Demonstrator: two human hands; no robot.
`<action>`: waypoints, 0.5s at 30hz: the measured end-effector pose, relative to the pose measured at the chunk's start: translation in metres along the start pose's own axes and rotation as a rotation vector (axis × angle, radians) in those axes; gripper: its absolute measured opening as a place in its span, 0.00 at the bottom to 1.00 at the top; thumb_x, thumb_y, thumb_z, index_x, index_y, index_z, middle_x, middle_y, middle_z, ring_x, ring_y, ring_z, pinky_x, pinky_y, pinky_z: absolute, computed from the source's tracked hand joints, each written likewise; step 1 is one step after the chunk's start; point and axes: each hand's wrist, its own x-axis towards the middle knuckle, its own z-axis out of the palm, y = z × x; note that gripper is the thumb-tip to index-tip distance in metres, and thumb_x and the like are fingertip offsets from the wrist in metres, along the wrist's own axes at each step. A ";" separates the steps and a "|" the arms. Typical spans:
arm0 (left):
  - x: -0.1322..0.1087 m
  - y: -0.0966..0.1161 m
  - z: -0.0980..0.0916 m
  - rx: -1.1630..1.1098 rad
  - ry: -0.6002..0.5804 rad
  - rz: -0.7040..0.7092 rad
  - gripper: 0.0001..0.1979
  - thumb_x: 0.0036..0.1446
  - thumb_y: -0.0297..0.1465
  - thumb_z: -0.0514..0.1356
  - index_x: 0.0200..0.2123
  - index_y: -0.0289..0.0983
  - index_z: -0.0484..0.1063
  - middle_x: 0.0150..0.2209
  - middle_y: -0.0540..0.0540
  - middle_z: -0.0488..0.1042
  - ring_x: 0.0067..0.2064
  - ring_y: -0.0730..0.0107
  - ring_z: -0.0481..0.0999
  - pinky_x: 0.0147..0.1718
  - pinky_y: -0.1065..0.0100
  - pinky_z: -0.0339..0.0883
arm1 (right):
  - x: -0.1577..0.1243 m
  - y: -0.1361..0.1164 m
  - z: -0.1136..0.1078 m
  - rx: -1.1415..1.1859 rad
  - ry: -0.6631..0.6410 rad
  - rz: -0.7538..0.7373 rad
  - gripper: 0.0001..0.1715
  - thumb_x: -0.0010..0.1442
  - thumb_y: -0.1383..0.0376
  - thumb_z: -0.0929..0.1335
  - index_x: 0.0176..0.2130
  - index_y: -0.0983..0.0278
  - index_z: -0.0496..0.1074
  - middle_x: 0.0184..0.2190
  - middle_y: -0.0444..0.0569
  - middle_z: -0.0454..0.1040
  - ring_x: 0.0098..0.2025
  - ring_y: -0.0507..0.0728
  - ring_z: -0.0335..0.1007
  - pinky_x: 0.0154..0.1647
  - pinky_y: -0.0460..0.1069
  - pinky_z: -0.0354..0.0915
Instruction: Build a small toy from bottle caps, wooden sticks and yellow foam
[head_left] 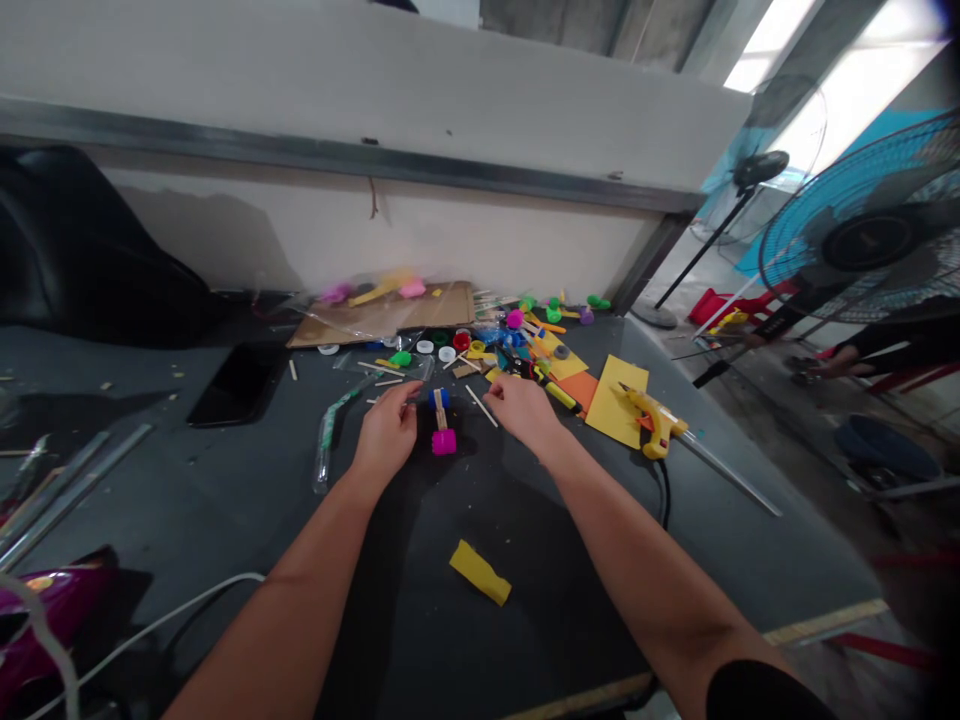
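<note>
On the dark table between my hands stands a small model (440,418) made of a wooden stick with blue and bright pink bottle caps at its ends. My left hand (388,432) is just left of it, not visibly touching it, with thumb and forefinger slightly apart. My right hand (519,408) is farther right with its fingers curled in; whatever they may hold is hidden. A thin white stick (481,406) lies between the model and my right hand. A yellow paper strip (480,573) lies nearer to me.
A yellow glue gun (657,420) lies at right beside yellow paper (616,400). Loose bottle caps (447,354), sticks and cardboard (435,308) crowd the back. A black phone (238,384) and clear plastic tube (322,465) lie left. A fan (870,240) stands beyond the right edge.
</note>
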 end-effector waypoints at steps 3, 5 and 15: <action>0.000 0.000 0.000 0.005 0.041 0.016 0.19 0.54 0.23 0.50 0.49 0.37 0.68 0.46 0.43 0.74 0.47 0.65 0.74 0.45 0.63 0.70 | -0.004 -0.008 0.006 -0.122 -0.116 -0.007 0.13 0.57 0.58 0.65 0.36 0.64 0.73 0.35 0.53 0.76 0.40 0.59 0.72 0.36 0.48 0.61; 0.000 0.001 -0.001 0.003 0.058 0.025 0.19 0.54 0.23 0.51 0.49 0.37 0.69 0.45 0.44 0.74 0.46 0.66 0.74 0.44 0.64 0.70 | -0.006 -0.012 0.008 -0.163 -0.146 -0.006 0.14 0.57 0.60 0.64 0.37 0.65 0.73 0.35 0.56 0.76 0.40 0.61 0.72 0.37 0.49 0.62; -0.001 0.012 -0.008 -0.071 0.140 0.008 0.16 0.56 0.26 0.52 0.48 0.36 0.69 0.46 0.42 0.74 0.46 0.66 0.74 0.42 0.64 0.70 | 0.000 -0.017 0.009 0.694 0.024 0.087 0.05 0.49 0.64 0.65 0.26 0.64 0.69 0.20 0.42 0.70 0.23 0.51 0.66 0.25 0.44 0.59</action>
